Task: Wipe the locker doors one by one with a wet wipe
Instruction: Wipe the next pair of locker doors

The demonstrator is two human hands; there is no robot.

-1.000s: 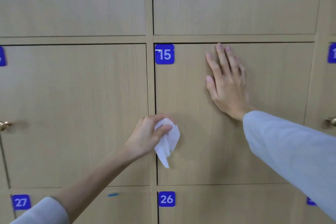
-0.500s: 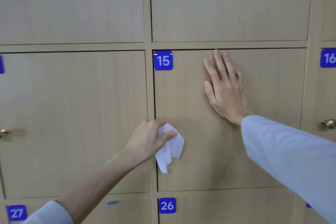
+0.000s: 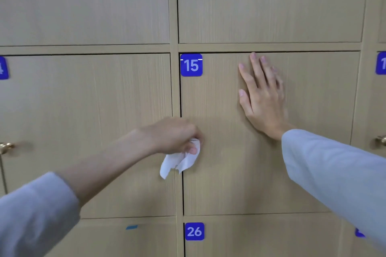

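Light wooden locker door 15 (image 3: 225, 183) fills the middle of the head view, with a blue number tag 15 (image 3: 191, 65) at its top left corner. My left hand (image 3: 175, 135) grips a crumpled white wet wipe (image 3: 179, 161) at the door's left edge, about mid-height; the wipe hangs below my fingers over the gap between doors. My right hand (image 3: 262, 98) lies flat on the upper middle of door 15, fingers straight and pointing up.
The neighbouring left door (image 3: 83, 110) has a brass knob (image 3: 6, 147). Another brass knob (image 3: 381, 141) shows at the right edge. Door 26 (image 3: 271, 236) with its blue tag (image 3: 194, 231) lies below. A small blue tape mark (image 3: 131, 227) sits on the lower left door.
My left hand has turned over, knuckles up, with the wipe bunched beneath it and hanging lower at the door's left edge. My right hand stays flat on the door.
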